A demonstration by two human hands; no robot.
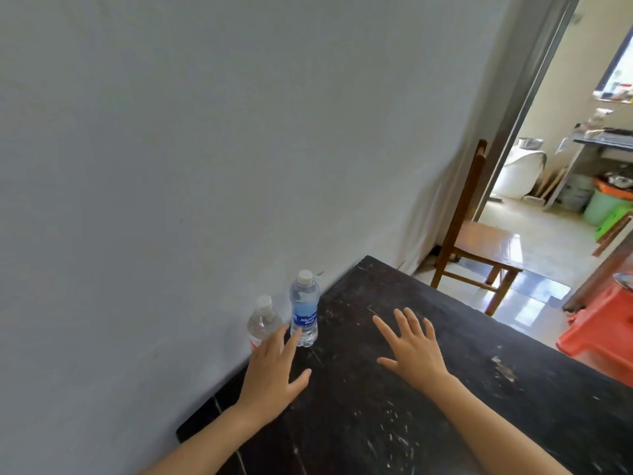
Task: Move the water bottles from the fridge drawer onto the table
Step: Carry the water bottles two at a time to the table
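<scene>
A blue-labelled water bottle (304,310) and, just beside it, a red-labelled water bottle (262,322) stand upright on the dark desk (376,423) at the wall (171,166). The left grip (274,368), fingers straight and spread, holds nothing, and its fingertips reach the bottles' bases; contact cannot be told. The right grip (414,351), likewise spread and empty, lies over the desk, apart from both bottles.

Blue-labelled bottle (304,311), black scuffed table (411,389)
</scene>
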